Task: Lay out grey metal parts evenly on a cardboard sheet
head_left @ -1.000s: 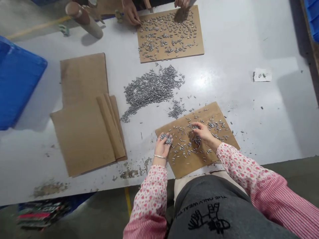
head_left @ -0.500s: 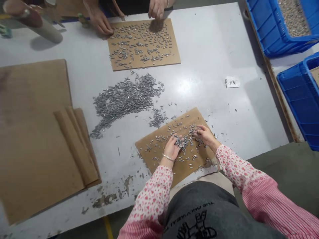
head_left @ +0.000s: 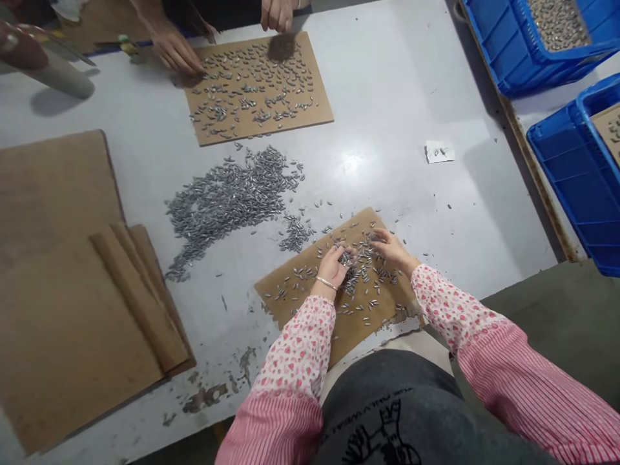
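Note:
A brown board (head_left: pixel 290 294) lies at the near table edge, strewn with several small grey metal pieces. My left hand (head_left: pixel 333 265) rests on it, fingers curled round a small heap of the pieces (head_left: pixel 345 259). My right hand (head_left: pixel 391 249) sits just to the right, fingers bent and pinching at pieces on the board. A large loose pile of the same grey pieces (head_left: pixel 227 200) lies on the white table (head_left: pixel 402 84) beyond the board.
Across the table another person's hands (head_left: pixel 172 51) work over a second board (head_left: pixel 256 87) covered with pieces. Stacked brown boards (head_left: pixel 72 290) lie at left, blue crates (head_left: pixel 576 168) at right, one filled with pieces (head_left: pixel 557 22). A paper scrap (head_left: pixel 439 152) lies mid-right.
My left hand moved right across the board with its handful, ending close beside my right hand. The view swung rightward, bringing the blue crates into sight.

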Tool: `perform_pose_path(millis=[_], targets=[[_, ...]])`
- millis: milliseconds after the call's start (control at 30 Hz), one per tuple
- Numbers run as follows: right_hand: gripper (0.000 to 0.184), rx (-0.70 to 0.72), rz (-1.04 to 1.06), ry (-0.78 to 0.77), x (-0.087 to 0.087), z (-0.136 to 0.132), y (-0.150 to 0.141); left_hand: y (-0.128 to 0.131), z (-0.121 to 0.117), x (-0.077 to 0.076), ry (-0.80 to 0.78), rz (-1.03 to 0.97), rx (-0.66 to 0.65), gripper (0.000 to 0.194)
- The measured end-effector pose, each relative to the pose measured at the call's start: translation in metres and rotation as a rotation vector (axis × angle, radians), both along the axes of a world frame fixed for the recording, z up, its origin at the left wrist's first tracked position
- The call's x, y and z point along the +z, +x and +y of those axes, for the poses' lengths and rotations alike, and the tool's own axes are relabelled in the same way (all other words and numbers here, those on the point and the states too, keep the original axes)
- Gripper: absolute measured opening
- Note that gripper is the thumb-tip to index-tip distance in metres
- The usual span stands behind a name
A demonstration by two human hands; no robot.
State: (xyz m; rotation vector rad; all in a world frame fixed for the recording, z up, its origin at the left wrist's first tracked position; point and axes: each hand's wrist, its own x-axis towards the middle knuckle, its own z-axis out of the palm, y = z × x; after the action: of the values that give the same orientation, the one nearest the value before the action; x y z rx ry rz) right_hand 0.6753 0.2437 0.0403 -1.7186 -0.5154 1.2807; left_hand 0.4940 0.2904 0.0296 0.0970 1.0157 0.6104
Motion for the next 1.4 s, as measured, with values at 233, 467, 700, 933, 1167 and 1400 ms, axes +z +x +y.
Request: perform_pose_path(millis=[233, 467, 700, 933, 1167, 1400], targets=[[0.026, 0.446, -0.493, -0.060, 0.019, -0.086, 0.005, -0.059, -0.034, -0.005, 0.078, 0.049, -0.078, 0.028], [0.020, 0.928, -0.751, -0.359, 0.021, -0.190, -0.018, -0.127, -0.129, 0.007, -0.022, 0.205, -0.135, 0.033], [0.025, 0.896, -0.854, -0.365, -0.009, -0.212, -0.031, -0.160, -0.181, -0.001, -0.147, 0.394, -0.037, 0.050], [0.013, 1.064, -0.788, -0.227, -0.025, -0.192, -0.069, -0.182, -0.176, -0.001, -0.053, 0.529, 0.057, 0.055], [0.020, 1.001, -0.746, -0.111, -0.007, -0.160, -0.084, -0.188, -0.117, -0.001, 0.142, 0.525, 0.172, 0.051], [0.019, 0.879, -0.728, -0.025, -0.017, -0.167, -0.062, -0.187, -0.062, -0.002, 0.260, 0.560, 0.207, 0.062]])
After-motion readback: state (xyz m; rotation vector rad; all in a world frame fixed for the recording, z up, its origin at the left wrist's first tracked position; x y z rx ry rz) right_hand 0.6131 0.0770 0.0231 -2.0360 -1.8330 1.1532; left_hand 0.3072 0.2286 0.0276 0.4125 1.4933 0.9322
